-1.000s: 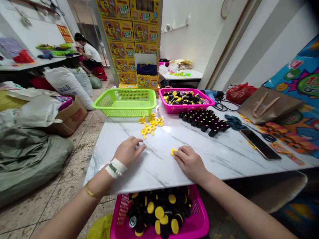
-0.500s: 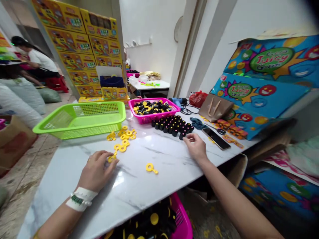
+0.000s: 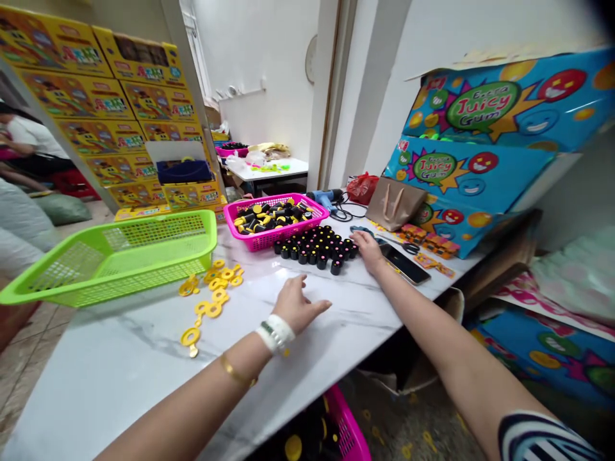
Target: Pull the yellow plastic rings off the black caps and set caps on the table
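Observation:
My left hand (image 3: 298,306) hovers over the middle of the white marbled table, thumb and fingers apart, holding nothing. Beneath its wrist, a bit of a yellow ring piece (image 3: 287,353) shows; the rest is hidden. My right hand (image 3: 369,251) is at the right edge of a cluster of small black cylinders (image 3: 312,246) with yellow or pink dots on top. Its fingers are loosely curved beside the cylinders, and no held item is visible. More yellow ring pieces with short tabs (image 3: 214,301) lie in a loose line left of my left hand.
A green basket (image 3: 110,291) stands at left, beside a pink basket (image 3: 273,238) of black-and-yellow pieces. Right of my right hand lie a phone (image 3: 406,266), scissors (image 3: 410,248) and a paper bag (image 3: 394,202). Another pink basket (image 3: 348,426) sits below the table edge. A person sits far left.
My left hand has left the yellow ring pieces and moved right, over the single ring piece. My right hand has shifted up along the cylinders' right edge. The view has turned right.

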